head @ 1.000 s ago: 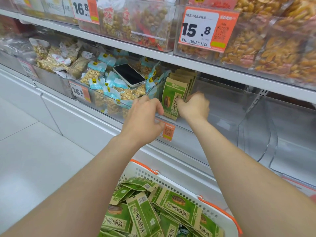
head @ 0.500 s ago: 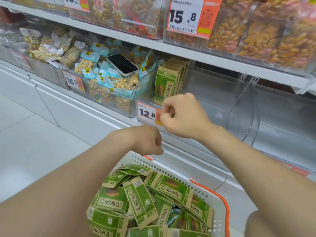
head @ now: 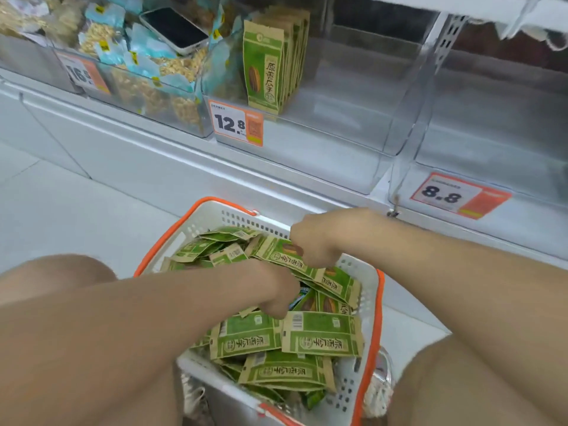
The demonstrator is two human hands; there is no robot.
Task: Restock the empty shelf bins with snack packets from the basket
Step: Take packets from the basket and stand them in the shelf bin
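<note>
Bright, even, diffuse light; shadows barely cast. Soft glare is seen on the clear bin [head: 338, 139] walls, upper right. The whole frame is softened by motion blur. The shelf edge [head: 123, 127] is bent by wide-angle distortion.

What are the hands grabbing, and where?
The right hand grips a green packet by one edge, in the basket. The left hand has its fingers hidden among packets, so I cannot tell.
</note>
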